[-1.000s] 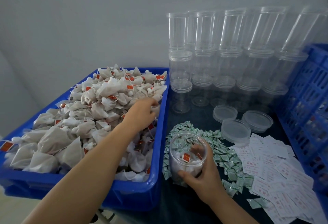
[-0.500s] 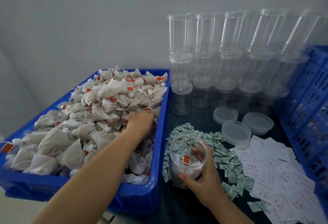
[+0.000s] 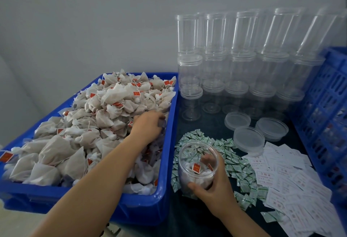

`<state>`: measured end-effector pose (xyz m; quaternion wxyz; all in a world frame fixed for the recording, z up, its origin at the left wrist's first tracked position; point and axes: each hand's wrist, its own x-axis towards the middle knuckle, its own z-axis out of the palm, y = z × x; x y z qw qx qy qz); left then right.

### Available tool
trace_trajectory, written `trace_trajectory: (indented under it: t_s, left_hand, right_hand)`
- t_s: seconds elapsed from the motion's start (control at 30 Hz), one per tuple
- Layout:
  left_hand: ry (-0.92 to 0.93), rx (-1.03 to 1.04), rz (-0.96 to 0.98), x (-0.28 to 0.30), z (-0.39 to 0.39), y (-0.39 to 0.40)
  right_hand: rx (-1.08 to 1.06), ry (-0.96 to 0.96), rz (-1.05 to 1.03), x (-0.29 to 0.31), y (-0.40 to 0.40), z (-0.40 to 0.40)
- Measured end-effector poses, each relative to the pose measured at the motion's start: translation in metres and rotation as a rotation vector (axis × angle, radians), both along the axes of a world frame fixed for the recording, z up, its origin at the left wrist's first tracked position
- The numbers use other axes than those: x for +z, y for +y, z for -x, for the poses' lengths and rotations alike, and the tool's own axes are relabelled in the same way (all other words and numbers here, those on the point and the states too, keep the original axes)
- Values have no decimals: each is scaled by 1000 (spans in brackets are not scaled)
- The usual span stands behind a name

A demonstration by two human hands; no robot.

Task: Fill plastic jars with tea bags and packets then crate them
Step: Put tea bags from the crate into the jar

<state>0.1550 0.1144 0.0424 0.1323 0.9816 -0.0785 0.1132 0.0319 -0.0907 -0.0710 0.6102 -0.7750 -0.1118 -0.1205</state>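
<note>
The left hand reaches into the blue bin, fingers curled down among the tea bags; whether it grips one I cannot tell. The right hand grips an open jar, partly filled with tea bags, tilted over the green packets beside the bin. Empty jars stand stacked behind, near a blue crate.
</note>
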Motion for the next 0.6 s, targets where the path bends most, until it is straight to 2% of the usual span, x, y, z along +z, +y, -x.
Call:
trace_trajectory:
  t_s: [0.13,0.37,0.6]
  left_hand:
    - [-58,28,239,8,6,3]
    - [-123,26,479,17,10,6]
    - [-230,50,640,26,16,8]
  right_hand:
    - [5,5,1,0,0,0]
    - [7,8,-3,-2,0,0]
    - [11,16,-15,-4,0,-1]
